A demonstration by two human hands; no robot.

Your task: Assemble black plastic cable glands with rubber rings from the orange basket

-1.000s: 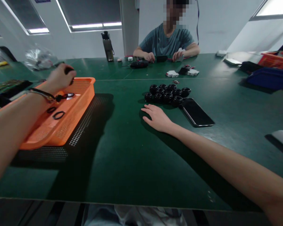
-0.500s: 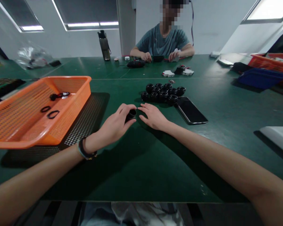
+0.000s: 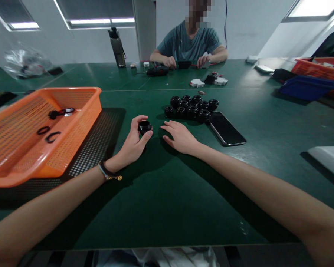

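At the left, an orange mesh basket [image 3: 75, 135] is set on a green table [image 3: 161, 207], with dark rings [image 3: 43, 130] lying inside. To its right, a small round black piece [image 3: 144, 128] is held by the left hand [image 3: 132, 142], thumb and fingers curved partly closed about its sides; its opening is turned upward, and no long axis can be made out. Just right of the piece, the right hand [image 3: 181, 137] is held palm down, fingers loosely spread, nothing seen gripped. Beyond that hand, similar black pieces [image 3: 192, 111] are clustered, with a phone [image 3: 227, 129] laid beside them.
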